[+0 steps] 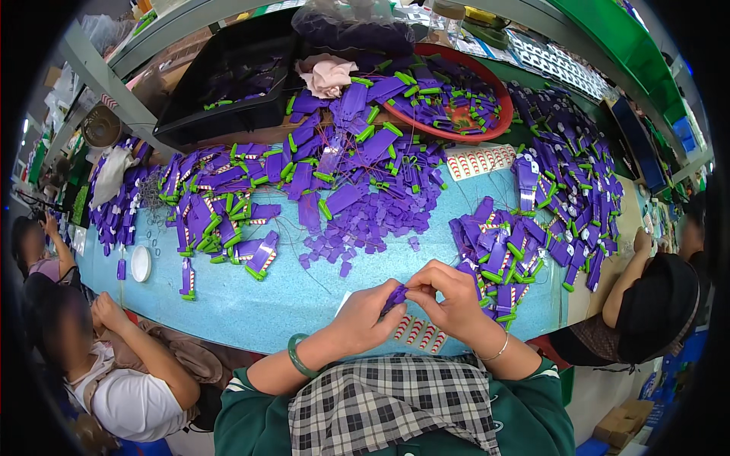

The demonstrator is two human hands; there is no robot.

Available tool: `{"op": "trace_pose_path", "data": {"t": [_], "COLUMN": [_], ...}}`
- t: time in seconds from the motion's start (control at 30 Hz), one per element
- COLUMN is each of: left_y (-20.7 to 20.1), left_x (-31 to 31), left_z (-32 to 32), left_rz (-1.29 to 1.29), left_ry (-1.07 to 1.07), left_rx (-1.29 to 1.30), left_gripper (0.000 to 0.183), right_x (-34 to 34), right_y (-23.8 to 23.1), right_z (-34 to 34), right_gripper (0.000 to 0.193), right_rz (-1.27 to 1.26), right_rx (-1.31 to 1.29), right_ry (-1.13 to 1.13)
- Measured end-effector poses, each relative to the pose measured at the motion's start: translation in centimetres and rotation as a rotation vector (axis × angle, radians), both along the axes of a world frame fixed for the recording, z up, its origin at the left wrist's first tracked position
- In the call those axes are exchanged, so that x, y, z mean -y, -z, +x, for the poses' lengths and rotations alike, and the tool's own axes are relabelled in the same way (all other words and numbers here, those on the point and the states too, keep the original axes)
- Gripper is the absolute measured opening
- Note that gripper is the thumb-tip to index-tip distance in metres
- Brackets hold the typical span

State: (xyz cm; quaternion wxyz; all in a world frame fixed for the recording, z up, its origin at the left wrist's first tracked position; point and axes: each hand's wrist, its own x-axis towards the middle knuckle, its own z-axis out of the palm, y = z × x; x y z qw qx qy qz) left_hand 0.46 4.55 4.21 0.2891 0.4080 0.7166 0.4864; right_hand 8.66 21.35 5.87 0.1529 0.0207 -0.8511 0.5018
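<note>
Near the front edge of the blue table, my left hand [369,319] is closed round a small purple plastic piece [395,297]. The thumb and fingertips of my right hand [449,300] pinch together at the right end of that same piece; most of it is hidden by my fingers. Under my hands lies a sheet of red-and-white striped stickers [420,334]. Just beyond them spreads a heap of small flat purple pieces [380,224]. To the right of my right hand is a pile of purple parts with green ends [502,258], some bearing striped stickers.
More purple-and-green parts [220,205] lie at the left, beside a small white dish [141,264]. At the back stand a red basin [494,114] and a black crate [175,114]. A second sticker sheet [480,161] lies mid-table. People sit at both sides.
</note>
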Motion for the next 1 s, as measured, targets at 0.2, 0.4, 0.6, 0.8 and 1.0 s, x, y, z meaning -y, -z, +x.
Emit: {"op": "trace_pose_path", "data": {"t": [0.2, 0.4, 0.6, 0.8, 1.0], "left_y": [0.7, 0.8, 1.9, 1.1, 3.5], "left_x": [-0.3, -0.4, -1.8, -3.9, -3.8], "left_z": [0.3, 1.0, -0.1, -10.2, -13.6], "left_rz": [-0.014, -0.023, 0.041, -0.234, -0.588], "left_ry": [-0.005, 0.016, 0.086, -0.253, -0.256], "left_rx": [-0.106, 0.177, 0.265, -0.851, -1.238], "left_gripper": [0.017, 0.022, 0.024, 0.023, 0.015], "right_x": [0.4, 0.2, -2.9, -12.3, -4.8], "right_y": [0.4, 1.1, 0.2, -4.4, -0.6], "right_z": [-0.2, 0.3, 0.1, 0.2, 1.1], "right_gripper": [0.013, 0.013, 0.010, 0.011, 0.023], "right_rz": [0.118, -0.119, -0.041, 0.646, 0.765], "right_rx": [-0.093, 0.151, 0.220, 0.197, 0.044], "right_ry": [0.071, -0.005, 0.008, 0.313, 0.039]}}
